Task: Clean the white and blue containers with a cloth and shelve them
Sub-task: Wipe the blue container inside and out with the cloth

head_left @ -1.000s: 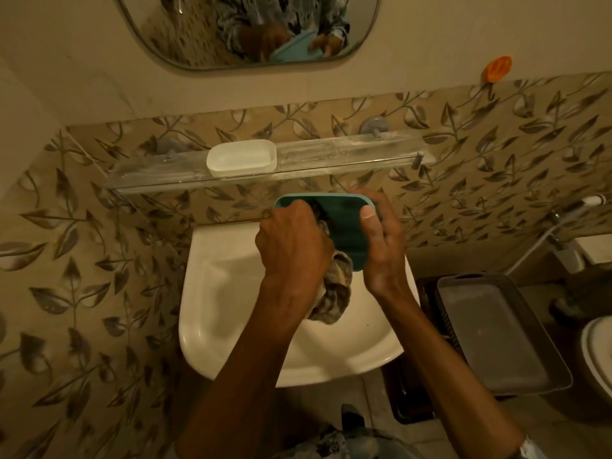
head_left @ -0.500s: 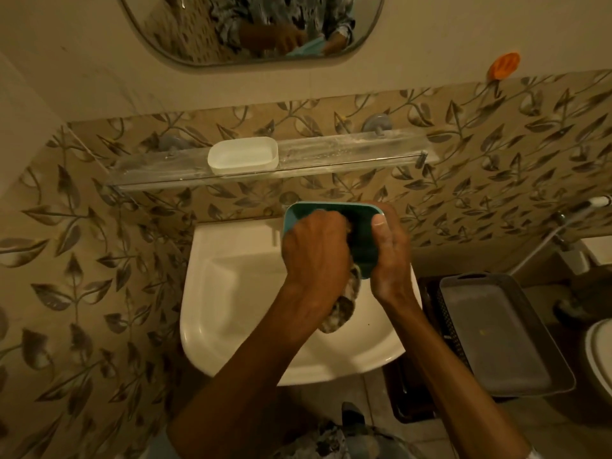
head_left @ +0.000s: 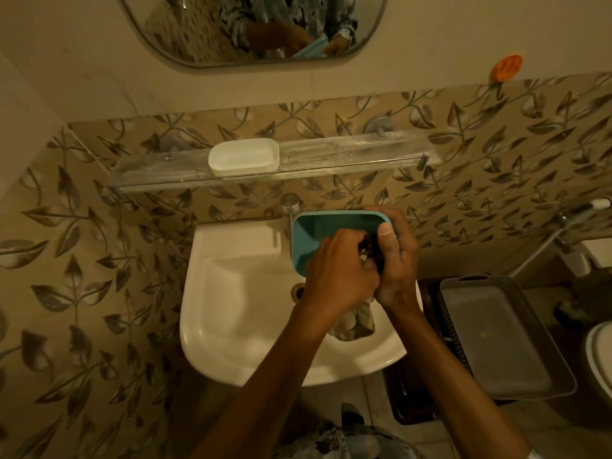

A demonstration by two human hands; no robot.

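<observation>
A teal-blue rectangular plastic container (head_left: 308,240) is held tilted above the white ceramic basin (head_left: 231,293), toward the basin's two o'clock edge. The right hand (head_left: 397,270) grips the container's rim at three o'clock, thumb hooked over the edge. The left hand (head_left: 341,276) clutches a crumpled patterned cloth (head_left: 356,323) and presses it into the container's inside; the cloth's loose end hangs out below both hands at six o'clock. At twelve o'clock from the basin, a white rounded plastic container (head_left: 243,157) sits upright on the clear glass wall shelf (head_left: 347,150). A grey rectangular tray (head_left: 496,336) lies at the basin's three o'clock.
</observation>
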